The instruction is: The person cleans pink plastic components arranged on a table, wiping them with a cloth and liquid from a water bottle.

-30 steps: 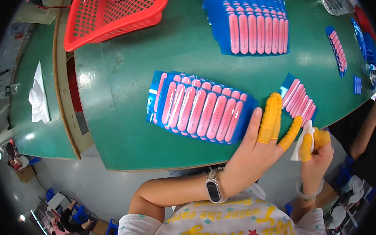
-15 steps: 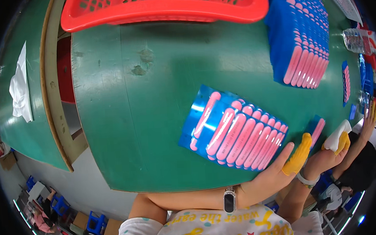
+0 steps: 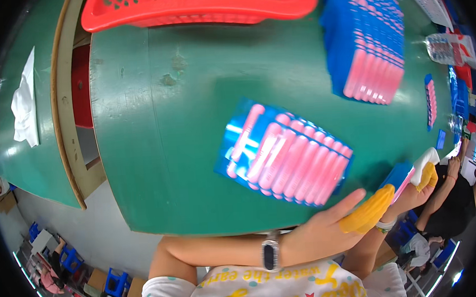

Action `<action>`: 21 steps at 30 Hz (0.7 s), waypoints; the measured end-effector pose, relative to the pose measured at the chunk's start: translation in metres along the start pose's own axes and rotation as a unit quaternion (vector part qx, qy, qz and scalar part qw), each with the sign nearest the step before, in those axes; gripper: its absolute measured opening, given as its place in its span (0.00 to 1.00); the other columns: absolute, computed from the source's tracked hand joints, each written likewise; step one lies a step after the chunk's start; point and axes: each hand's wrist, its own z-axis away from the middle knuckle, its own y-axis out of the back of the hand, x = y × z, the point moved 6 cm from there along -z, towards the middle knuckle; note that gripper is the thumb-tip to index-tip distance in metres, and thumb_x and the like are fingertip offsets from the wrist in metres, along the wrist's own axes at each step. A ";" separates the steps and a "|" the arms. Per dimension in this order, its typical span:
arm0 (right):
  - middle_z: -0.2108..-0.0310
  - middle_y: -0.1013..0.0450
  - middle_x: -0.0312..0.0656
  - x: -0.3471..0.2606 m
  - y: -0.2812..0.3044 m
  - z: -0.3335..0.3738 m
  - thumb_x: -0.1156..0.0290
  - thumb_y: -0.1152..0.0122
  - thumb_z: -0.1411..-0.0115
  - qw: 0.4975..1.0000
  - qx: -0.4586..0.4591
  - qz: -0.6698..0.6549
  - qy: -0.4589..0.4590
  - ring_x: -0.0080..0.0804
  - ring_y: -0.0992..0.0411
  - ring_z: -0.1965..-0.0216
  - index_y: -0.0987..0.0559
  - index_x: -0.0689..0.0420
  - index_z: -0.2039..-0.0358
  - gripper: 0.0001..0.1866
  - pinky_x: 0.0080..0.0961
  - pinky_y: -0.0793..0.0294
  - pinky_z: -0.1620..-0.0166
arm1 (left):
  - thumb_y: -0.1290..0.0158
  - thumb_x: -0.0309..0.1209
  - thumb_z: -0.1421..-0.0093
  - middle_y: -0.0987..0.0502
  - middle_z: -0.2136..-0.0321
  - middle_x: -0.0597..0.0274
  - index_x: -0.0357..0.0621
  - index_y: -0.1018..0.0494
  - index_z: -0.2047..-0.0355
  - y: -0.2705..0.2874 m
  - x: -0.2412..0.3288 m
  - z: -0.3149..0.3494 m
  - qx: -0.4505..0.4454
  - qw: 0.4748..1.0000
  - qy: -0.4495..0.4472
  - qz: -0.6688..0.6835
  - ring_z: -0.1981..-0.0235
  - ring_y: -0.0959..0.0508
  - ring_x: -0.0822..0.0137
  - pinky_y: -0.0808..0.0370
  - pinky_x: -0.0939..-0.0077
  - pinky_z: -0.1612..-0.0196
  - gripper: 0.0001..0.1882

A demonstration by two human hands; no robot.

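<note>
My left hand (image 3: 329,222) reaches right across the table's near edge, its thumb apart from the outstretched fingers, which wear yellow finger covers. Its fingertips reach the lower edge of a small blue-and-pink pack (image 3: 397,177), seen at a slant between my two hands. Yellow covers also show on my right hand (image 3: 415,195), which is closed on a white cloth (image 3: 427,158) at the pack's right side. Part of the pack is hidden by the hands. Left of them, a fanned row of blue packs with pink rounded strips (image 3: 296,158) lies on the green table (image 3: 156,153).
A red plastic basket (image 3: 202,15) stands at the far side. Beside it is a tall stack of similar packs (image 3: 371,58). One small pack (image 3: 430,101) and a clear plastic bottle (image 3: 444,49) are further right. A co-worker's arms (image 3: 442,190) are at the right edge.
My left hand has shifted slightly left and down in the picture. The small pack has tilted, showing more of its blue side. My right hand still grips the cloth; the whole view has shifted slightly.
</note>
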 end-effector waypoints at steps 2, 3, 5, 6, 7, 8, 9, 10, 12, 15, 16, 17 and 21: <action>0.54 0.25 0.44 0.008 0.000 0.004 0.80 0.39 0.38 0.999 0.003 -0.045 0.000 0.31 0.23 0.57 0.29 0.63 0.52 0.15 0.28 0.21 0.52 | 0.60 0.48 0.31 0.31 0.39 0.66 0.47 0.29 0.41 0.010 0.000 0.020 0.024 0.993 -0.027 -0.114 0.34 0.37 0.62 0.43 0.53 0.34 0.26; 0.54 0.25 0.44 0.010 -0.002 0.005 0.78 0.38 0.38 0.999 0.004 -0.047 0.020 0.31 0.23 0.56 0.29 0.63 0.52 0.14 0.29 0.21 0.50 | 0.60 0.58 0.33 0.32 0.39 0.64 0.57 0.27 0.42 0.021 -0.004 0.036 0.032 0.994 0.055 -0.093 0.34 0.39 0.53 0.50 0.43 0.33 0.29; 0.55 0.25 0.43 0.006 -0.012 0.011 0.76 0.38 0.37 0.994 0.011 -0.107 0.007 0.30 0.24 0.56 0.28 0.62 0.53 0.14 0.29 0.22 0.49 | 0.58 0.63 0.36 0.34 0.39 0.55 0.63 0.24 0.44 0.046 -0.025 0.035 0.040 0.981 0.121 -0.144 0.35 0.41 0.46 0.55 0.37 0.33 0.30; 0.55 0.24 0.43 0.005 -0.014 0.012 0.77 0.38 0.37 0.994 -0.009 -0.103 0.020 0.27 0.24 0.56 0.28 0.62 0.53 0.14 0.26 0.23 0.49 | 0.56 0.69 0.40 0.36 0.39 0.46 0.69 0.22 0.47 0.060 -0.042 0.036 0.049 0.961 0.198 -0.188 0.35 0.43 0.38 0.60 0.31 0.33 0.32; 0.55 0.24 0.43 0.006 -0.011 0.011 0.77 0.38 0.37 0.994 0.003 -0.108 0.018 0.27 0.24 0.56 0.28 0.62 0.53 0.14 0.26 0.23 0.49 | 0.51 0.65 0.40 0.40 0.37 0.40 0.67 0.23 0.45 0.068 -0.051 0.040 0.030 0.956 0.228 -0.182 0.34 0.46 0.35 0.60 0.30 0.34 0.30; 0.56 0.24 0.42 0.005 -0.010 0.011 0.77 0.38 0.37 0.992 -0.006 -0.120 0.023 0.25 0.24 0.57 0.28 0.62 0.53 0.13 0.24 0.24 0.50 | 0.48 0.63 0.41 0.42 0.36 0.39 0.66 0.23 0.44 0.073 -0.058 0.041 -0.018 0.953 0.257 -0.161 0.33 0.47 0.35 0.58 0.30 0.34 0.30; 0.56 0.24 0.42 0.006 -0.011 0.011 0.77 0.38 0.37 0.990 -0.018 -0.135 0.028 0.24 0.25 0.58 0.29 0.62 0.53 0.13 0.22 0.24 0.51 | 0.46 0.61 0.42 0.44 0.34 0.37 0.66 0.24 0.43 0.076 -0.063 0.043 -0.065 0.945 0.288 -0.141 0.33 0.49 0.35 0.57 0.30 0.35 0.30; 0.57 0.24 0.41 0.012 -0.011 0.010 0.78 0.38 0.36 0.987 -0.011 -0.161 0.002 0.22 0.25 0.58 0.29 0.62 0.53 0.13 0.19 0.25 0.53 | 0.46 0.61 0.42 0.44 0.34 0.37 0.66 0.24 0.43 0.077 -0.063 0.046 -0.064 0.946 0.281 -0.148 0.33 0.49 0.35 0.57 0.30 0.35 0.30; 0.58 0.24 0.41 0.010 -0.012 0.013 0.78 0.39 0.36 0.986 -0.002 -0.169 0.010 0.22 0.25 0.58 0.29 0.63 0.53 0.12 0.19 0.25 0.53 | 0.41 0.59 0.45 0.47 0.33 0.38 0.63 0.27 0.40 0.074 -0.064 0.052 -0.076 0.949 0.272 -0.141 0.32 0.50 0.32 0.54 0.31 0.35 0.34; 0.59 0.25 0.40 0.011 -0.015 0.013 0.79 0.41 0.34 0.984 -0.005 -0.174 0.033 0.21 0.26 0.59 0.29 0.63 0.53 0.11 0.18 0.26 0.54 | 0.40 0.60 0.47 0.47 0.32 0.39 0.58 0.33 0.36 0.090 -0.068 0.047 -0.018 0.960 0.248 -0.128 0.32 0.52 0.31 0.53 0.35 0.34 0.42; 0.59 0.25 0.40 0.011 -0.015 0.014 0.78 0.40 0.34 0.983 0.003 -0.178 0.034 0.21 0.26 0.59 0.29 0.63 0.53 0.11 0.18 0.26 0.55 | 0.35 0.57 0.52 0.46 0.32 0.41 0.54 0.39 0.32 0.097 -0.073 0.038 -0.025 0.972 0.206 -0.113 0.31 0.51 0.32 0.53 0.38 0.32 0.50; 0.59 0.25 0.40 0.011 -0.015 0.015 0.77 0.40 0.34 0.983 0.011 -0.180 0.036 0.21 0.26 0.59 0.28 0.63 0.53 0.11 0.18 0.26 0.55 | 0.35 0.57 0.52 0.46 0.32 0.41 0.54 0.39 0.32 0.106 -0.084 0.026 -0.023 0.973 0.199 -0.111 0.31 0.51 0.32 0.53 0.38 0.32 0.50; 0.60 0.25 0.39 0.010 -0.018 0.015 0.75 0.39 0.34 0.975 -0.007 -0.219 0.020 0.19 0.26 0.62 0.28 0.62 0.53 0.11 0.16 0.26 0.60 | 0.27 0.43 0.63 0.41 0.33 0.50 0.53 0.43 0.31 0.103 -0.101 -0.021 -0.164 0.983 0.077 -0.039 0.32 0.44 0.42 0.54 0.38 0.31 0.58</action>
